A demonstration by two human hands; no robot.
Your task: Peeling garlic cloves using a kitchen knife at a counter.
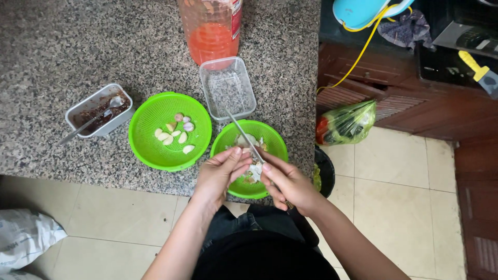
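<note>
Step in hand, as judged: a garlic clove (254,168) is being peeled over the smaller green basket (274,139), which sits at the near edge of the speckled stone table (62,46).

The right hand (288,181) is closed around the handle of a knife (244,136); the thin blade slants up and away over the basket. The left hand (223,173) is curled, its fingertips pinching the clove against the blade. The clove is mostly hidden between the fingers, so how much skin remains cannot be told.

Pale skins and scraps are seen in the smaller basket. In the larger green basket (150,150), just to the left, several peeled cloves (174,136) lie loose, a couple still purplish.

Next move, as judged: a small, controlled pull of the blade is called for, edge kept off the thumb, skins dropped in the near basket.

Packages and containers:
- A clear rectangular plastic tub (227,87) stands behind the baskets.
- A tall clear bottle (211,28) with orange-red liquid and a red-and-white label strip stands at the far edge.
- A grey rectangular tub (98,110) with dark paste and a spoon (91,122) sits at the left.
- A green plastic bag (346,122) lies on the tiled floor beside a wooden cabinet.
</note>
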